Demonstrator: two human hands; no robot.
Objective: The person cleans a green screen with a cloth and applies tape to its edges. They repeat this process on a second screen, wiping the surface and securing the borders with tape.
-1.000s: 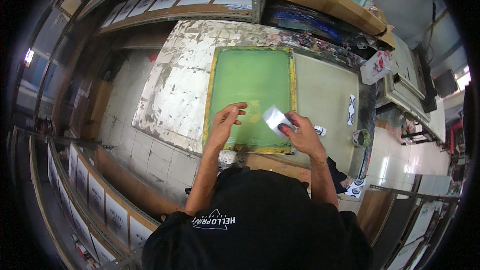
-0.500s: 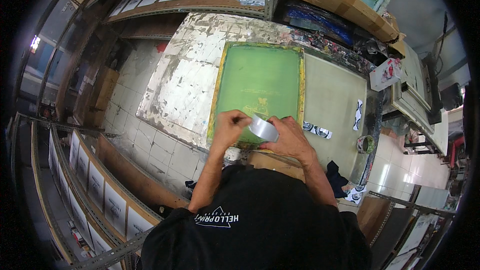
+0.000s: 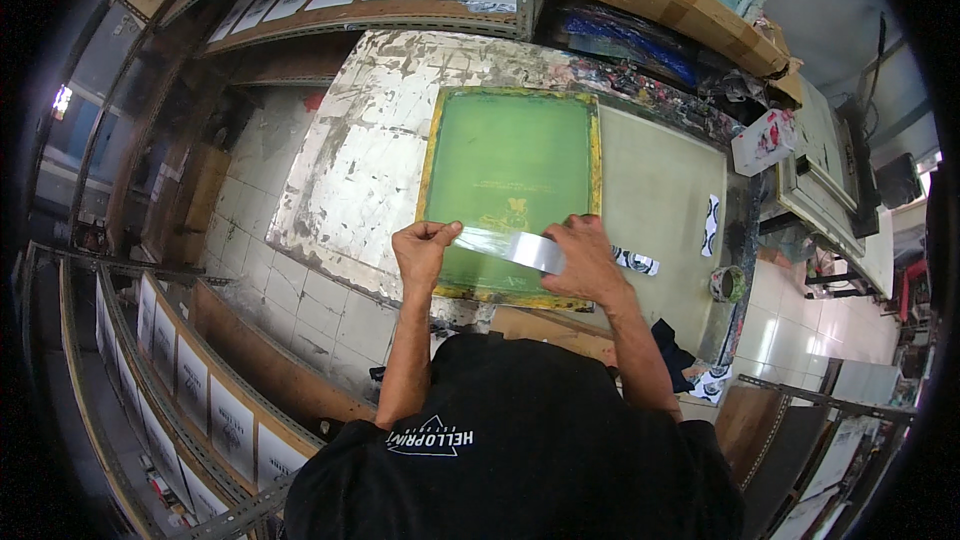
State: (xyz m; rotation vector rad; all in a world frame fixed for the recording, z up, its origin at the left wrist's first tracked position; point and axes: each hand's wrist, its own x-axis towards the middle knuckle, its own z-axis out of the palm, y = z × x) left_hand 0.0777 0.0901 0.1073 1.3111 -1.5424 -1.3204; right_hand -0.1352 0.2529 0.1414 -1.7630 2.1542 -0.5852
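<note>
Tape (image 3: 483, 241), a thin, glossy, translucent strip, spans the gap between two bare hands, leading from a round, shiny silver-grey roll (image 3: 537, 254). Both lie above the near half of a rectangular green mesh screen (image 3: 510, 140) with a yellow-stained frame (image 3: 427, 170). The screen rests on a white, paint-worn surface (image 3: 350, 140), its near end close to the surface's near edge. The left hand (image 3: 425, 246) has its grip pinched, thumb and forefinger together on the strip's free end; the right hand (image 3: 588, 260) has its grip clamped around the roll, by the frame's right side. Contact between strip and mesh cannot be told. A pale yellow figure (image 3: 515, 208) shows in the mesh just beyond the strip. Nearer the surface's right edge stands a short, round, green-smeared container (image 3: 727, 285).

Likely faults: uneven tension between the hands could twist or crease the strip; slack could let it sag and stick askew on the mesh, perhaps across the figure; and, because the pinch takes only the very end, a slip could make the strip curl and cling to itself.
</note>
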